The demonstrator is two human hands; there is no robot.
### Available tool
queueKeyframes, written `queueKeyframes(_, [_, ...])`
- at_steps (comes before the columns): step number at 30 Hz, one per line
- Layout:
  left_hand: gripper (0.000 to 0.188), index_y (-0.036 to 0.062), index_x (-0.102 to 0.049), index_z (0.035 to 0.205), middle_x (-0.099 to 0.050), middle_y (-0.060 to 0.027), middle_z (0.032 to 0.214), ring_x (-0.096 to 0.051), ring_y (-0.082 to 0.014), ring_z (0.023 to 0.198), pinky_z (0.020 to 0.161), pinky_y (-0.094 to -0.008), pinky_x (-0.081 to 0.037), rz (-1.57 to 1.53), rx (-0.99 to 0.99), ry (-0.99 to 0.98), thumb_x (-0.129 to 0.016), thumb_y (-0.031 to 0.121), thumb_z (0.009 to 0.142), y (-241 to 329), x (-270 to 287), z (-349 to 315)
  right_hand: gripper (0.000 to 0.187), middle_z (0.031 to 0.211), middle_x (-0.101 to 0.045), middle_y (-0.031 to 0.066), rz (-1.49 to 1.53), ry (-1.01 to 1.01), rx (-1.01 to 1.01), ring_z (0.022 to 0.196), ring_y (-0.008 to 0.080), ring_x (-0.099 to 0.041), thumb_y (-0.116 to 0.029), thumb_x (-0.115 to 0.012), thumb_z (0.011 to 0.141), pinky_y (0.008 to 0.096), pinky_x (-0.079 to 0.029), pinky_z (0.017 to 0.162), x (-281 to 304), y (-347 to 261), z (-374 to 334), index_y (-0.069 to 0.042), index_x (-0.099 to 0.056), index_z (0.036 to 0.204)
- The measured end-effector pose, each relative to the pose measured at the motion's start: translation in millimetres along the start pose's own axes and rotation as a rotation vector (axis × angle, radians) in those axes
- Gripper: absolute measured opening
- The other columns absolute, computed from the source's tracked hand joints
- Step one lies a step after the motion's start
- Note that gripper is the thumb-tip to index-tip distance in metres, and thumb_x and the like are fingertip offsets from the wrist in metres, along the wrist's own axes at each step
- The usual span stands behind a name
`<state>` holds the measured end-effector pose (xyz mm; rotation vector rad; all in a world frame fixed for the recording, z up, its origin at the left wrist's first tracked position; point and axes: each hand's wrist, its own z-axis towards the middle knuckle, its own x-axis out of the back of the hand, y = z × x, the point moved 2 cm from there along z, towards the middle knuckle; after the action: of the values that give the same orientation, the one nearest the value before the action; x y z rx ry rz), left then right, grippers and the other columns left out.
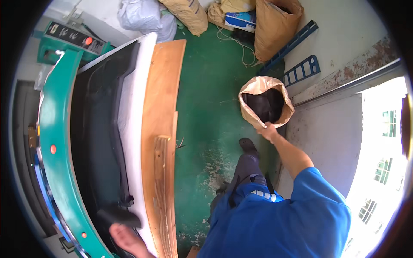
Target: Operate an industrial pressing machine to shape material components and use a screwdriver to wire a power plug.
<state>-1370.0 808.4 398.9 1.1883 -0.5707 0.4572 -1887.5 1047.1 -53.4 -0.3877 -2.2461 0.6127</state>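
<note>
My right hand (269, 132) grips the near rim of a tall brown paper sack (248, 112), with its arm stretched forward. The sack's mouth is open, and dark brown-black pieces (261, 105) show inside it. Low on the left, my left hand (125, 238) is slightly blurred and closed on a flat black piece (120, 216). That piece is over the near end of a long black sheet-like thing (101, 129), which lies along a green machine. What the black piece is made of, I cannot tell.
The green machine (58, 172) has a control panel with a red button (89, 41). Wooden boards (161, 94) run beside it. Full sacks (185, 15) stand along the back wall. Blue metal racks (301, 71) lean at the right wall, and a white cord (243, 53) lies on the green floor.
</note>
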Motion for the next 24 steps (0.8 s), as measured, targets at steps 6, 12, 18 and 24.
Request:
queueKeyframes(6, [0.006, -0.0001, -0.053, 0.097, -0.056, -0.0094, 0.086, -0.054, -0.0173, 0.076, 0.072, -0.0275, -0.046, -0.468, -0.171, -0.922, -0.055, -0.002, 0.091, 144.0, -386.0, -29.0, 0.046, 0.1, -0.069, 0.016, 0.147, -0.241, -0.241, 0.098, 0.0277, -0.066, -0.028, -0.073, 0.068, 0.0363, -0.051, 0.088, -5.8, 71.7, -46.6, -0.004, -0.067, 0.108])
queueKeyframes(12, [0.024, 0.0005, -0.054, 0.103, -0.061, -0.018, 0.092, -0.06, -0.0356, 0.086, 0.075, -0.044, -0.049, -0.289, -0.667, -0.839, -0.065, 0.01, 0.085, 141.0, -572.0, -63.2, 0.04, 0.102, -0.069, 0.0187, 0.11, -0.197, -0.306, 0.099, 0.0305, -0.066, -0.024, -0.07, 0.071, 0.0361, -0.051, 0.088, 32.8, 122.2, -82.2, -0.003, -0.067, 0.104])
queueKeyframes(18, [0.04, 0.0, -0.054, 0.119, -0.06, -0.0205, 0.113, -0.059, -0.0382, 0.104, 0.088, -0.0435, -0.049, -0.246, -0.329, -1.256, -0.065, 0.02, 0.086, 116.3, -489.1, -87.3, 0.006, 0.06, -0.052, -0.0004, 0.459, -0.226, -0.277, 0.055, 0.0101, -0.051, -0.003, -0.061, 0.073, 0.0294, -0.039, 0.047, 59.2, 156.0, -52.5, -0.007, -0.06, 0.068])
queueKeyframes(24, [0.039, 0.0007, -0.056, 0.123, -0.064, -0.0167, 0.113, -0.064, -0.027, 0.102, 0.087, -0.0356, -0.052, -0.324, 0.108, -0.79, -0.065, 0.017, 0.089, 106.1, -278.9, -8.4, 0.008, 0.078, -0.059, 0.002, 0.761, -0.087, 0.125, 0.057, 0.0091, -0.053, -0.003, -0.06, 0.089, 0.0212, -0.041, 0.046, 51.4, -10.1, 52.0, -0.005, -0.061, 0.097])
